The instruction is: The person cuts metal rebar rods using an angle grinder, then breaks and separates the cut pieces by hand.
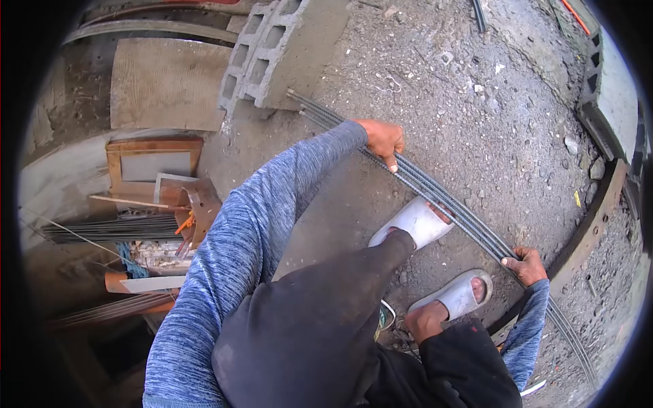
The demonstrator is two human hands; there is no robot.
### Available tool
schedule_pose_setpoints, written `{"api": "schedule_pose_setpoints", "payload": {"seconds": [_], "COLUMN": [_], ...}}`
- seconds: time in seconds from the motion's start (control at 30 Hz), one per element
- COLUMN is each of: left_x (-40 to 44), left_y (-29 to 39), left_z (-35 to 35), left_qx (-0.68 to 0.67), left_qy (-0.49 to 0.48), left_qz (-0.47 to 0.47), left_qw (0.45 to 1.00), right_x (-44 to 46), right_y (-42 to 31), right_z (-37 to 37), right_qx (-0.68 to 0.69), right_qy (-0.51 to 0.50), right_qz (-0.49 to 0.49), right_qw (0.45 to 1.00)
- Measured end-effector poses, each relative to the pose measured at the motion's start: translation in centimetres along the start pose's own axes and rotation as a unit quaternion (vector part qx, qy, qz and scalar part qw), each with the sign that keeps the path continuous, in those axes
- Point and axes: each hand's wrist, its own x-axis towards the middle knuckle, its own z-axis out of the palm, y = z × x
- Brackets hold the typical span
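A bundle of several long, thin ribbed metal bars runs diagonally from the concrete blocks down to the lower right. My left hand is closed around the bundle in its upper part, thumb on the near side. Farther down the bars, my right hand grips them, its thumb pressed against their side. Between the two hands the bars pass just beyond my feet in pale sandals. The fingertips of both hands are partly hidden.
Hollow concrete blocks stand at the upper left beside a wooden board. More thin rods and a wooden frame lie left. A curved rusty metal piece and another block are right, on gravelly ground.
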Motion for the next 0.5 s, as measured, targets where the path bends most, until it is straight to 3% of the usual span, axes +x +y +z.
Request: {"api": "schedule_pose_setpoints", "payload": {"seconds": [0.23,0.5], "left_x": [-1.6,-2.6], "left_y": [-0.4,-4.6], "left_z": [-0.8,-1.8], "left_qx": [-0.030,-0.028], "left_qy": [0.010,0.004], "left_qz": [-0.009,-0.049], "left_qw": [0.999,0.998], "right_x": [0.5,2.1], "right_y": [-3.3,-7.0], "right_z": [0.1,2.0], "right_qx": [-0.091,-0.069], "right_qy": [-0.027,-0.045], "right_qz": [-0.001,-0.012], "right_qw": [0.995,0.997]}}
